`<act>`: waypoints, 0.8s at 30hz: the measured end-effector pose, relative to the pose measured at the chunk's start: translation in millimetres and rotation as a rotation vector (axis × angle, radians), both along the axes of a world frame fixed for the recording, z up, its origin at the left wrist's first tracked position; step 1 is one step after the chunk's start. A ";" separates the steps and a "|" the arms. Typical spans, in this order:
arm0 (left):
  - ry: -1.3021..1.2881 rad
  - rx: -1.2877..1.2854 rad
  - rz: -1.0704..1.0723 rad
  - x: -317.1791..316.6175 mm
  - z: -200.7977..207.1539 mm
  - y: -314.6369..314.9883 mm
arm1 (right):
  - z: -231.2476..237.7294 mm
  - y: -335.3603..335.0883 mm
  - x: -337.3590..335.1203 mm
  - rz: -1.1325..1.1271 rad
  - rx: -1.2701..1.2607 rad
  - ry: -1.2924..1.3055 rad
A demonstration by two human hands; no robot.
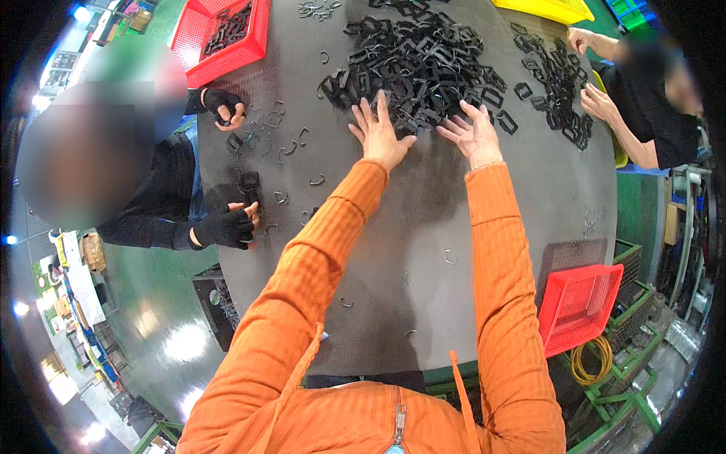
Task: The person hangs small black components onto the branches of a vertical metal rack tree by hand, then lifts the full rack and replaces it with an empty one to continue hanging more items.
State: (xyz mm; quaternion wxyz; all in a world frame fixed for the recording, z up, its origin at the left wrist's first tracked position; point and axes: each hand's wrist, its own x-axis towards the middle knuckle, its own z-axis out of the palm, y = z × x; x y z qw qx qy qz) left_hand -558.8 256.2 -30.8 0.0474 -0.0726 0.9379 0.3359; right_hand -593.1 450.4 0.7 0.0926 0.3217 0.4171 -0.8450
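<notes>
A large heap of black rectangular ring-shaped parts (423, 60) covers the far middle of the grey table (446, 204). My left hand (382, 136) reaches to the heap's near edge, fingers spread and thumb turned inward, holding nothing I can see. To its right, my right hand (474, 135) is also open, its palm turned partly up and its fingertips beside the nearest black parts. A short gap of table lies between the two hands. Some fingertips touch or nearly touch the parts; which, I cannot tell exactly.
Co-workers sit at left and right; one's gloved hand (225, 225) is by a black part, another's bare hand (597, 102) by a smaller black pile (556, 83). Red baskets stand far left (257, 45) and near right (578, 306), a yellow basket (552, 9) far right. Metal clips (318, 180) lie scattered.
</notes>
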 end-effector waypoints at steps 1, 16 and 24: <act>0.058 0.006 -0.029 8.6 6.4 -6.8 | 3.8 3.5 9.6 0.049 0.042 0.041; -0.026 0.211 -0.125 399.4 116.4 -133.8 | 11.3 25.0 470.9 0.029 0.543 -0.285; 0.143 0.212 -0.337 423.6 127.8 -208.2 | 76.6 -38.6 531.0 -0.090 0.591 -0.145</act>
